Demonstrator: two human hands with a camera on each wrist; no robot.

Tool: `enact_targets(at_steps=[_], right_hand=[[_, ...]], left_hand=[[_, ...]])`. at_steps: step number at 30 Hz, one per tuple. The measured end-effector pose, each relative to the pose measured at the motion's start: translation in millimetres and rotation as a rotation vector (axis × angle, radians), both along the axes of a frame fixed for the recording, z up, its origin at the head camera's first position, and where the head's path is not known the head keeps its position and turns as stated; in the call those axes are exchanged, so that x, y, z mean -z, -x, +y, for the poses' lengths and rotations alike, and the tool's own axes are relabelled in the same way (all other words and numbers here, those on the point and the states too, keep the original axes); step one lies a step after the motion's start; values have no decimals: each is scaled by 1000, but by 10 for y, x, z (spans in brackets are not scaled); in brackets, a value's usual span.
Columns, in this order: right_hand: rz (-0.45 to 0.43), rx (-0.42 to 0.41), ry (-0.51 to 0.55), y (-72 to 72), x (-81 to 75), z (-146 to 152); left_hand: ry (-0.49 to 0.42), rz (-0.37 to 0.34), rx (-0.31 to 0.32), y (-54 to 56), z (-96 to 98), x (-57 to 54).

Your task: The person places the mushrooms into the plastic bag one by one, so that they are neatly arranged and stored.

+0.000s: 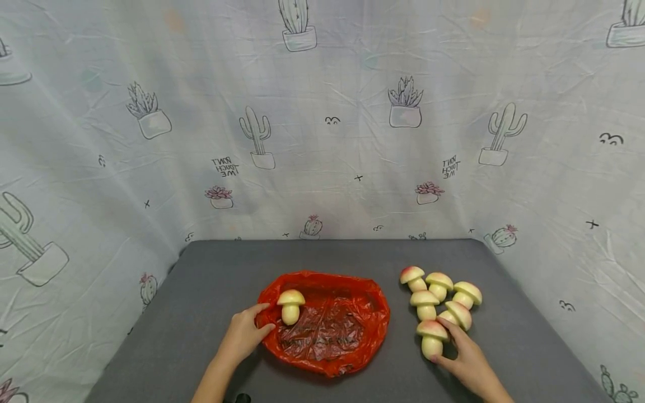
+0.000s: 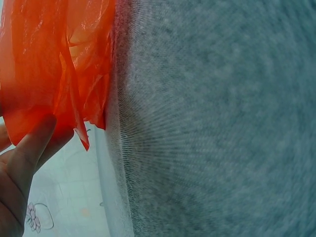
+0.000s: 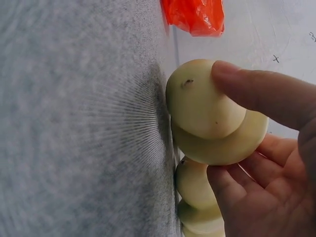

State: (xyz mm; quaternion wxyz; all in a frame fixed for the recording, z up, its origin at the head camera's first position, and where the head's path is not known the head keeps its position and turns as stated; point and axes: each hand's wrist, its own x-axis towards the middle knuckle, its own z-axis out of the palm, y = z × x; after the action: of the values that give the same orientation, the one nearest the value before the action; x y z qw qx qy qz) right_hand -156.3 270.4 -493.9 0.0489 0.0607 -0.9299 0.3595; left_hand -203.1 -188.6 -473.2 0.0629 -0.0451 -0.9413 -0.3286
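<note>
A red plastic bag [image 1: 347, 364] lies spread wide like a shallow bowl, with one toy mushroom [image 1: 290, 307] inside near its left wall. My left hand [image 1: 245, 330] holds the bag's left rim between thumb and fingers; the left wrist view shows the thin orange-red plastic [image 2: 37, 74] at the fingertips. On the right, my right hand [image 1: 466, 358] grips the nearest mushroom [image 1: 431, 338], cream with a pink-tinged cap. In the right wrist view the thumb presses on the stem [image 3: 202, 103] of this mushroom and the fingers reach round its cap, close beside the grey surface.
Several more mushrooms stand or lean close together behind the gripped one, among them a back-left one [image 1: 413, 277] and a right one [image 1: 467, 294]. The grey table [image 1: 211, 268] meets a cactus-print cloth [image 1: 322, 140] behind. A small black object [image 1: 243, 398] shows at the front edge.
</note>
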Motion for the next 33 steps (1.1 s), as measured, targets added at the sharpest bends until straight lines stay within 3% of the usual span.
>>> enact_targets(at_steps=[8, 19, 23, 28, 33], right_hand=[[-83, 33, 70, -23, -29, 9], [-18, 13, 177, -36, -135, -44], [21, -28, 250, -7, -170, -129], [83, -146, 362, 63, -209, -273], [87, -217, 450, 156, -246, -461]], left_hand=[[-1, 11, 2, -3, 2, 12], [-4, 10, 4, 0, 3, 13], [7, 9, 1, -2, 2, 12], [14, 11, 4, -1, 2, 11], [14, 25, 6, 1, 5, 15]])
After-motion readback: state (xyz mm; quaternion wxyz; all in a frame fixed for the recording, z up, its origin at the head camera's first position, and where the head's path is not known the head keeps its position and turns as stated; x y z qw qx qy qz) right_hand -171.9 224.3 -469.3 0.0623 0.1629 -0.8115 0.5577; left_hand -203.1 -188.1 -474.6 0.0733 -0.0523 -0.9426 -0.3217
